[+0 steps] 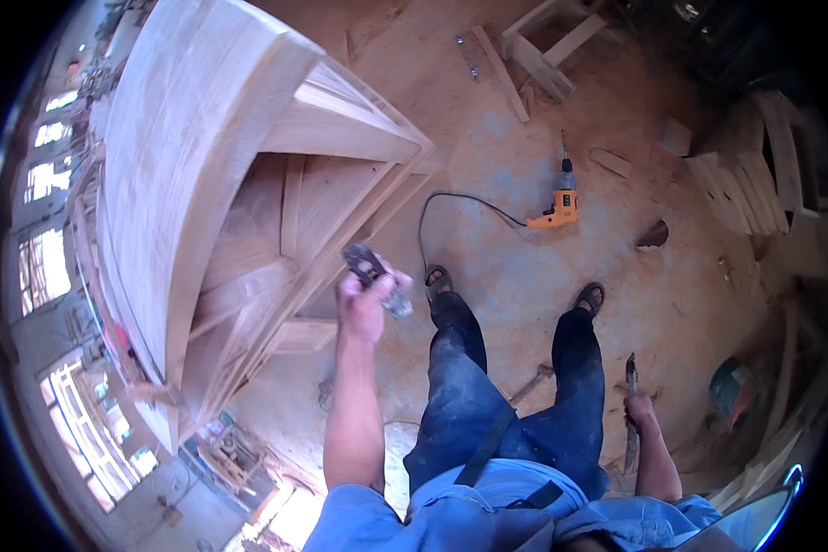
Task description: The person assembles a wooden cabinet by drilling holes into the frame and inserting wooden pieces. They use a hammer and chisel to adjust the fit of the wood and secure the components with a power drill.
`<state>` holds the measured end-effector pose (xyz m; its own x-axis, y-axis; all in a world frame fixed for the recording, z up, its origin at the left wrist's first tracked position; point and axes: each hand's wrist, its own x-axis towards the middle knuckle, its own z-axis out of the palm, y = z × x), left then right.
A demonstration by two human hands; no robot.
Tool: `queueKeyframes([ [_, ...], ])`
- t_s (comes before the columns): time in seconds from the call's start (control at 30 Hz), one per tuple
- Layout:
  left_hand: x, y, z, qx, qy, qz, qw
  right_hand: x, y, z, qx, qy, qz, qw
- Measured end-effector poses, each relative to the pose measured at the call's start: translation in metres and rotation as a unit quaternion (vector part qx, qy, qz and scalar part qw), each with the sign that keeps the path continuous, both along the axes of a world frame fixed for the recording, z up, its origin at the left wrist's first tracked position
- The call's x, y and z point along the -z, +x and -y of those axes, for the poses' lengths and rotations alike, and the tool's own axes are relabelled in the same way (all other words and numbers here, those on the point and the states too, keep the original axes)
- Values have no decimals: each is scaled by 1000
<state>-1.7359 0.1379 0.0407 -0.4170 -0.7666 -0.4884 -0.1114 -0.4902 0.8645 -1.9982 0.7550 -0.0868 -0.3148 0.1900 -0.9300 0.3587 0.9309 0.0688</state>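
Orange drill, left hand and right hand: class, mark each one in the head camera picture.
Orange drill (561,204), head view, on its orange body.
Left hand (363,304), head view, on the back of the hand, closed around a small dark tool.
Right hand (638,409), head view, on the knuckles gripping a long tool.

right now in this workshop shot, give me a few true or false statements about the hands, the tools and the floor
1. The left hand holds a small dark tool raised beside the big wooden frame. True.
2. The right hand is empty. False: it grips a long slim tool down by the leg.
3. An orange corded drill lies on the dusty floor. True.
4. The drill rests on top of the wooden frame. False: it lies on the floor, apart from the frame.
5. The person is barefoot. False: sandals show on the feet.
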Motion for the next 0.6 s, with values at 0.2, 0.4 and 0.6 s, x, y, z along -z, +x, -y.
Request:
queueKeyframes([
  [0.2,-3,9,128,-57,-11,-59,997,-65,85,108,174,-47,26,983],
  [0.4,36,16,194,36,-23,-120,992,-101,159,245,285,-172,89,939],
  [0.6,60,-13,210,79,-92,-94,988,-102,202,308,-160,-134,10,978],
])
